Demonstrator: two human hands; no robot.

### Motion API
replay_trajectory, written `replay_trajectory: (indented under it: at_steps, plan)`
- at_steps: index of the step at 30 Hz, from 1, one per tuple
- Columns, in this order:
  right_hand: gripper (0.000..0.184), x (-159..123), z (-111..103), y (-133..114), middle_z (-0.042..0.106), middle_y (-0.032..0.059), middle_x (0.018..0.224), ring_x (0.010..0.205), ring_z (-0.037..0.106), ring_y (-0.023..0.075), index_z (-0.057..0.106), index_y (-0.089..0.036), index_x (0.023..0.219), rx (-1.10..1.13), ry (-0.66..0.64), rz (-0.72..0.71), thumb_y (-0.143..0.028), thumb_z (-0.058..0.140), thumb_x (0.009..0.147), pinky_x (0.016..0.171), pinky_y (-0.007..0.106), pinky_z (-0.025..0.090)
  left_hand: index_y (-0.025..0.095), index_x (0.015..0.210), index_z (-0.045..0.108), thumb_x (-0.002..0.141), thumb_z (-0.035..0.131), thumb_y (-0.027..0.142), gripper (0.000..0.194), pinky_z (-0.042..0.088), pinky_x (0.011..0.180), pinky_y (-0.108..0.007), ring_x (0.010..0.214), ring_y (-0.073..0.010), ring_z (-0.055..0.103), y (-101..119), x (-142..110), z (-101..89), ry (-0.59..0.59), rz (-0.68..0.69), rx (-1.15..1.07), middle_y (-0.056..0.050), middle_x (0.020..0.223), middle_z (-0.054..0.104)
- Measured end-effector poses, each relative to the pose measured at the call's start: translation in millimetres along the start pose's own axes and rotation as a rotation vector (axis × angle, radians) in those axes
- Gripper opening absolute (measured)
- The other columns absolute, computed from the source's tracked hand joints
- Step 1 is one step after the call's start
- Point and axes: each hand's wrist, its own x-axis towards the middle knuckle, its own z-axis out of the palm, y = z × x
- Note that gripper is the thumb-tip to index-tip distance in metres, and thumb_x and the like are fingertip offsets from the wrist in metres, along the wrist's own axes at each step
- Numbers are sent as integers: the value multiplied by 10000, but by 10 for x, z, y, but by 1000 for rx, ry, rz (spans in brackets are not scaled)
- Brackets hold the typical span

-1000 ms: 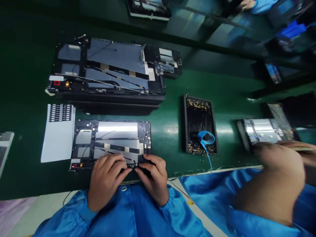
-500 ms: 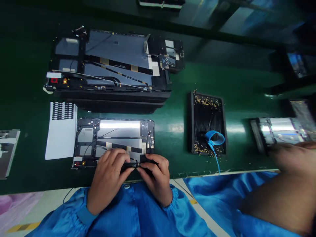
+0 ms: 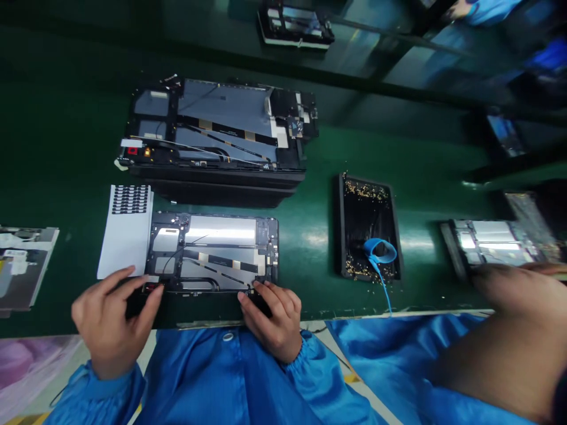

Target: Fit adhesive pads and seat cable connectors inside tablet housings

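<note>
A tablet housing (image 3: 221, 255) with its inside showing lies on the bench before me, with black flex cables and silver plates in it. My left hand (image 3: 116, 321) is at its lower left corner, fingers spread, the thumb and fingertips beside a small red part and a whitish strip. Whether the fingertips grip the strip cannot be made out. My right hand (image 3: 274, 319) holds the lower edge near the right end, thumb and bent fingers close together on the rim. A white sheet with black stickers (image 3: 126, 236) lies left of the housing.
Behind stands a stack of similar housings (image 3: 221, 183). On the right are a black tray (image 3: 394, 227) with small gold bits and a blue wrist strap (image 3: 381, 251). A co-worker's blurred hand (image 3: 522, 289) works at another housing (image 3: 491, 236). Metal panels (image 3: 39, 265) lie far left.
My left hand has moved left from the middle of the lower edge to the lower left corner, its fingers spreading. My right hand stays near the lower right edge. The view has shifted slightly.
</note>
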Motion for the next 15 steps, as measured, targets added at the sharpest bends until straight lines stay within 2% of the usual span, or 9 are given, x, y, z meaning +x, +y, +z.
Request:
replay_trajectory:
  at_steps: [2,5,7,8,12,14,15]
  plan:
    - [350,-16,-27,10,623,51,1331,1206,588,240,700,-329,1224,42,-41,53,-237,728,887,1035,397,449,205,1209,634,945,624,421,341,446,1015,-490,1154,-328,634,-32,35,-10,-50,-109,-21,-135,1207,695]
    - [524,-15,-71,69,396,108,1582,1419,425,356,570,-310,1412,67,-133,228,-319,707,906,1076,524,440,184,1353,576,978,509,524,511,476,1017,-456,1131,-312,635,-1,112,-15,-163,-190,-139,-132,1194,695]
    - [638,-10,-62,130,317,143,1634,1465,355,409,459,-286,1509,28,-201,273,-381,685,920,1080,612,418,181,1417,540,970,467,592,611,493,1015,-450,1155,-316,629,36,179,-15,-223,-229,-201,-136,1229,683]
    - [657,-14,-43,161,328,150,1632,1456,374,410,424,-284,1533,7,-224,261,-387,668,932,1075,628,416,185,1435,529,962,453,619,647,506,1002,-448,1157,-317,631,52,211,-17,-243,-254,-225,-136,1244,678]
    - [629,-140,55,245,421,138,1592,1386,497,372,402,-295,1550,-15,-166,168,-326,626,962,1042,574,476,228,1366,598,896,478,694,673,596,756,-378,909,-264,699,82,210,-56,-240,-402,-306,-114,1240,694]
    - [648,-273,56,251,419,128,1595,1360,535,369,393,-294,1557,7,-120,132,-328,633,956,1029,537,511,260,1320,628,867,520,694,637,596,633,-330,817,-234,712,81,72,-105,-218,-455,-370,-85,1253,708]
    - [657,-340,30,245,407,119,1604,1342,558,364,382,-298,1563,29,-105,123,-327,632,956,1022,511,529,280,1315,632,860,539,684,616,600,618,-313,840,-235,727,83,-26,-140,-200,-468,-409,-65,1265,712]
